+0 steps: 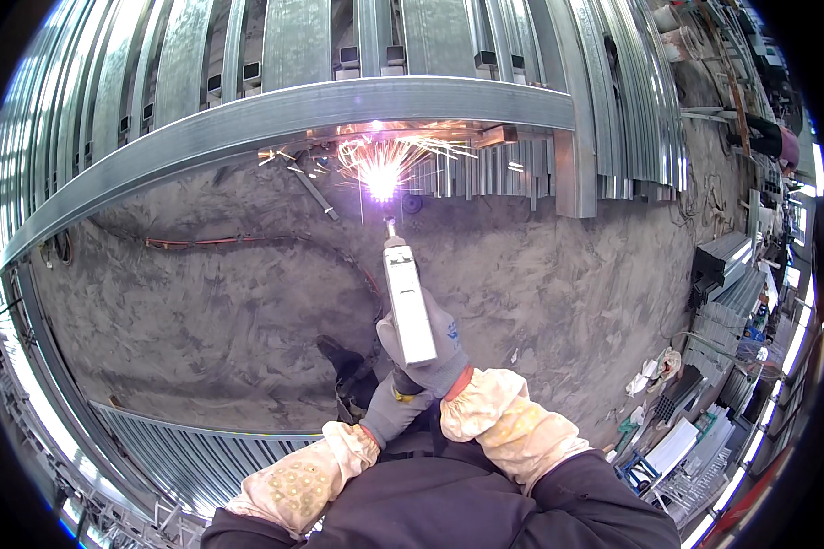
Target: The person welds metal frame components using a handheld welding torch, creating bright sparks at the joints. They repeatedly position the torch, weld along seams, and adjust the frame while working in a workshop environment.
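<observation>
In the head view, both gloved hands were wrapped around one tool, a long white welding torch [406, 306] that pointed away from the person toward the far steel. The right hand [439, 352] clasped the torch body from the right, fingers closed around it, while the left hand [395, 407] sat just below and nearer, its fingers curled shut on the lower end of the handle; the doubled grip looked meant to steady a long tool whose tip had to stay on one small spot. Pale padded sleeves [508, 425] covered both forearms, probably as a guard against the spray. The torch tip met the underside of a curved galvanized beam [275, 114] that ran from the near left up across the far middle, and a bright arc [382, 178] burned there, throwing sparks left and right. A short brown bar [494, 136] lay against the beam just to the right of the arc. Beyond stood a row of upright grey metal profiles [293, 41]. An orange cable [211, 242] trailed over the dusty concrete floor [540, 274] from the left toward the hands, slack enough not to pull on the torch. Stacked metal sections [723, 265] lay far to the right.
</observation>
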The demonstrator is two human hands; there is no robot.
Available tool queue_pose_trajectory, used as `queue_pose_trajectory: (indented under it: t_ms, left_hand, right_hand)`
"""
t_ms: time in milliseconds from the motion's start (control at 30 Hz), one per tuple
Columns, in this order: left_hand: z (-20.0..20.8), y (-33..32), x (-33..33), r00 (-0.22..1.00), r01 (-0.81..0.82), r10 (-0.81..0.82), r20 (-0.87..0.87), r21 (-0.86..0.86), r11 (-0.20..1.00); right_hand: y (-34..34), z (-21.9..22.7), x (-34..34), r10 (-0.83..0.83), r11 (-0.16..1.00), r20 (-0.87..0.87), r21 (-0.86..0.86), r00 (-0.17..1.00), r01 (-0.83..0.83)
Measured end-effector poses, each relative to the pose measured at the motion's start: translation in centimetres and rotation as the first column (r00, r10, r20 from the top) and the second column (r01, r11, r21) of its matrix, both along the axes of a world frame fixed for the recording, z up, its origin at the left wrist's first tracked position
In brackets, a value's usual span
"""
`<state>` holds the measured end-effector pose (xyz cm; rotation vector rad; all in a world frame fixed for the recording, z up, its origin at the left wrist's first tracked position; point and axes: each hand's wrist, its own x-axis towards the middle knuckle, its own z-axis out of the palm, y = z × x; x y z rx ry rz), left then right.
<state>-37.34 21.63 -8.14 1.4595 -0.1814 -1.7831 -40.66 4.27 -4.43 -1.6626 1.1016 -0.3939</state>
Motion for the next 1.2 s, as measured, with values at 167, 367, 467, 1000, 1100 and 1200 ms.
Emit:
queue_pose_trajectory:
  t_ms: [167,367,467,1000,1100,1200]
  left_hand:
    - [0.0,0.2,-0.2,1.000,-0.002,0.002,0.017,-0.006,1.000]
    - [0.4,0.1,-0.4,1.000,-0.009,0.009,0.002,0.004,1.000]
    - [0.8,-0.1,-0.3,0.999,0.003,-0.003,0.040,-0.009,1.000]
    - [0.1,1.4,-1.2,0.998,0.004,-0.003,0.066,-0.015,1.000]
    - [0.0,1.5,-1.2,0.998,0.006,-0.005,0.068,-0.021,1.000]
    - [0.2,1.4,-1.2,0.998,0.004,-0.003,0.064,-0.024,1.000]
  right_hand:
    - [0.2,-0.1,-0.2,0.012,1.000,-0.013,-0.019,1.000,-0.012]
    - [0.4,0.0,-0.5,-0.004,1.000,0.023,0.011,1.000,0.004]
    - [0.6,-0.1,-0.6,-0.004,1.000,0.007,0.028,1.000,0.004]
    - [1.6,-0.2,-1.3,-0.010,0.997,0.026,0.083,1.000,0.008]
    - [1.6,-0.1,-1.2,-0.011,0.996,0.009,0.093,1.000,0.010]
    - [1.7,0.0,-1.3,-0.005,0.996,-0.001,0.094,1.000,0.005]
